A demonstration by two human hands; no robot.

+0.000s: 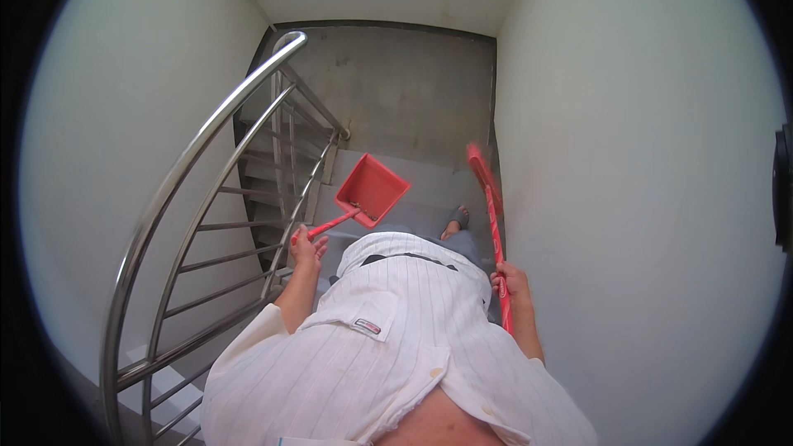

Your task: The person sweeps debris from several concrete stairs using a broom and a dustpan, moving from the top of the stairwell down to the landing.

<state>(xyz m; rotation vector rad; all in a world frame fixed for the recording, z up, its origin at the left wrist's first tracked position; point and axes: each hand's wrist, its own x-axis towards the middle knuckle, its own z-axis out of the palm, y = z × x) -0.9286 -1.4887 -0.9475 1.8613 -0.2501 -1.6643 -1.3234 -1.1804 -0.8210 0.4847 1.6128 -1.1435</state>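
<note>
My left hand (306, 246) grips the short handle of a red plastic dustpan (374, 188), beside the metal railing. Small bits of debris lie in the pan near its handle end. On the right, my right hand (512, 280) is closed around the long red handle of a broom (494, 223). The broom's red head (481, 167) is blurred and close to the base of the right wall; its bristles cannot be made out clearly. Dustpan and broom are apart, one on each side of my body.
A stainless steel stair railing (210, 127) curves along the left, with lower stairs (263, 170) behind it. A grey landing (403, 83) spreads ahead, below the far wall. The right wall (619, 167) stands close to the broom. My sandalled foot (459, 217) is on a grey step.
</note>
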